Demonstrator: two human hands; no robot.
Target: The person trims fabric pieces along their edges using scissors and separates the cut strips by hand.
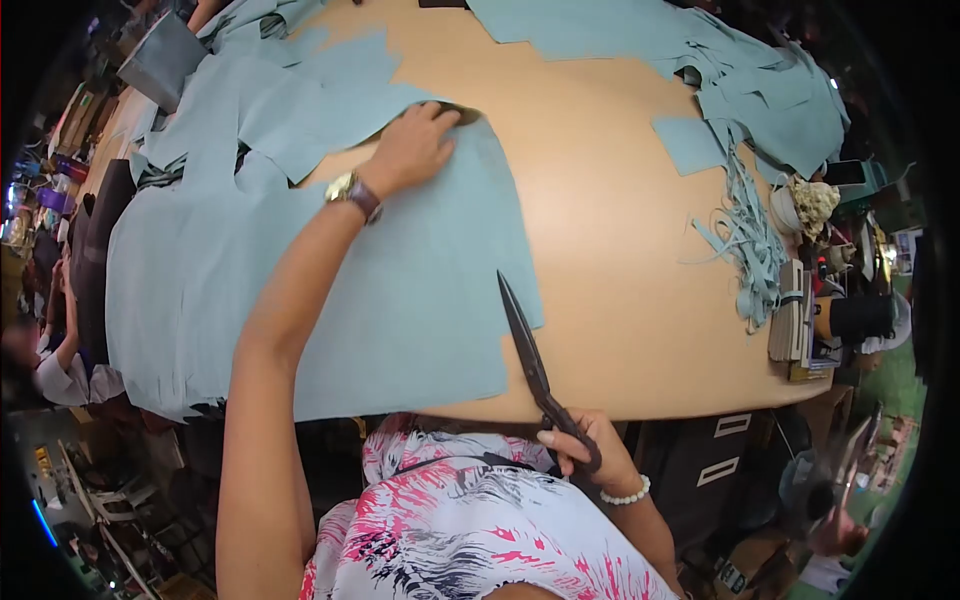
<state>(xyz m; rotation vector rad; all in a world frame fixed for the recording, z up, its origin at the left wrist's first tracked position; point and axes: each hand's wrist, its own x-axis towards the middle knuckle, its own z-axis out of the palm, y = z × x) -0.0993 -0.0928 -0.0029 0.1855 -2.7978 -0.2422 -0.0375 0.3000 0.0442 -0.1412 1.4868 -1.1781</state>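
Note:
A large light-blue sheet [420,290] lies across the left half of the tan table. My left hand [415,145] rests at the sheet's far edge, which curls up beside the fingers; those fingers are bent, and whether they pinch the edge is hard to tell. Dark scissors [527,350] are in my right hand [590,448] near the table's front edge. Their blades look closed and point away from me, over the sheet's right edge.
More blue pieces [770,90] are heaped at the back right. Thin blue strips [750,240] lie by the right edge, near a bundled stack [788,310] and a black spool [862,317]. A grey metal block [165,62] stands back left. Another person [65,375] is at far left.

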